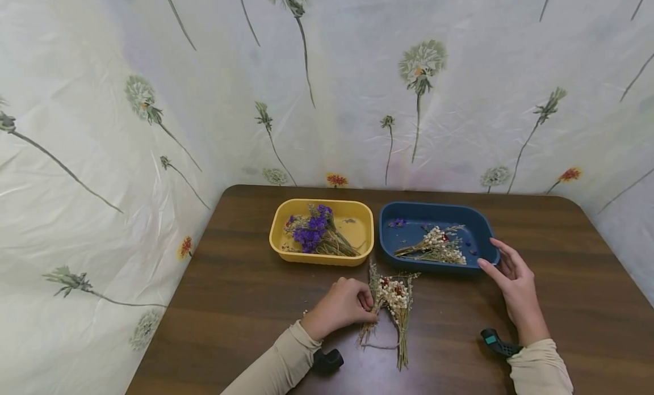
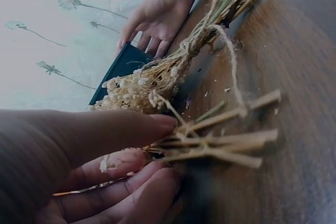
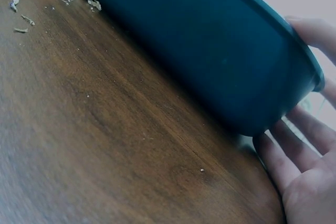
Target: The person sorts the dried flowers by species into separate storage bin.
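My left hand (image 1: 342, 305) pinches the stems of a small dried flower bunch (image 1: 371, 310) between thumb and fingers; the cut stem ends (image 2: 247, 140) stick out past the fingertips in the left wrist view. Beside it on the table lies a tied bunch of white dried flowers (image 1: 398, 295), twine (image 2: 228, 51) wound round its stems. A strand of that twine runs across to the pinched stems. My right hand (image 1: 518, 287) grips the near right corner of the blue tray (image 1: 434, 209), thumb at the rim and fingers along the outer wall. White dried flowers (image 1: 439, 244) lie inside that tray.
Left of the blue tray stands a yellow tray (image 1: 363, 213) with purple dried flowers (image 1: 313, 230) in it. Bits of plant are scattered on the brown table (image 1: 230, 315). A flower-printed curtain (image 1: 347, 88) hangs behind and to the left.
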A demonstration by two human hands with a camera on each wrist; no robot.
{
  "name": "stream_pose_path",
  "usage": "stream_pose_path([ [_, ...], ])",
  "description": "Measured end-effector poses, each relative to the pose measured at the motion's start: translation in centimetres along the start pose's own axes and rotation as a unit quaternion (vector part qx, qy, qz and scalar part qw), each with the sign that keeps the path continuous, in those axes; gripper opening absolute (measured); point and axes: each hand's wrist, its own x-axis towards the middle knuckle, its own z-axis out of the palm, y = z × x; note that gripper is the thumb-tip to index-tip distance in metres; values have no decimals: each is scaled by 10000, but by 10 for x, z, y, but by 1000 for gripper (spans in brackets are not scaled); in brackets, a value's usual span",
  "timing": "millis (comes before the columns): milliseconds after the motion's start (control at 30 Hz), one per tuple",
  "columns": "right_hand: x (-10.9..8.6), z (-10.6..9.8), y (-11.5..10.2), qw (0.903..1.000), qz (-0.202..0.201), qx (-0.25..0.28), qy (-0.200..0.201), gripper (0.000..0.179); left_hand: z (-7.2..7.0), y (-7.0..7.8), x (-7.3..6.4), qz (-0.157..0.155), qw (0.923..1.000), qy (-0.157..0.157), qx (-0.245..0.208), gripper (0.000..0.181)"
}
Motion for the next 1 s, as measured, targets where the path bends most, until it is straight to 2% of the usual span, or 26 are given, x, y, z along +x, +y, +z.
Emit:
stream_pose_path([
  [200,0,0,-1,10000,-2,38,-3,63,-2,0,0,-21,9999,83,-133,14],
  [433,1,0,-1,10000,82,-17,22,63,-6,1,0,-45,9979,71,-643,13],
  [733,1,0,-1,9998,132,-116,27,63,-12,5,-2,284,9916,-7,-1264,11],
  [1000,1,0,0,10000,58,-75,32,63,-17,9,-5,339,9876,-65,-1534,11],
])
